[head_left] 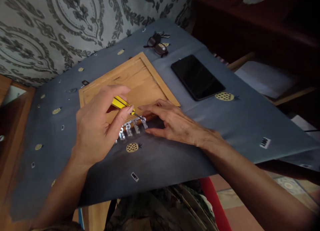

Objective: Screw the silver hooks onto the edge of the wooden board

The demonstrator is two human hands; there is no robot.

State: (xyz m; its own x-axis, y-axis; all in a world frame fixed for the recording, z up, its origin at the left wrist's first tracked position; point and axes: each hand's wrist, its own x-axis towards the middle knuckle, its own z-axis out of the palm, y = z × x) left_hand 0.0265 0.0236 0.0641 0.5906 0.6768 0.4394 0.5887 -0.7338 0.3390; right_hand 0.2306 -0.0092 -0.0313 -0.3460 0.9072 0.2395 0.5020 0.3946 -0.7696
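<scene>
My left hand [98,126] is closed around a yellow-handled screwdriver [121,104], its thin metal tip pointing down at a row of several small silver metal hooks [132,127] along the near edge of a wooden board [135,76]. My right hand [172,121] lies beside the hooks, fingers stretched out flat and pressing on the board's near edge and the cloth. The board is a light wooden panel with a raised frame, lying on a grey-blue tablecloth [175,151].
A black phone [197,77] lies face up to the right of the board. Folded black glasses [157,44] rest at the table's far edge. A patterned wall rises behind; dark furniture stands at the right. The cloth hangs over the near edge.
</scene>
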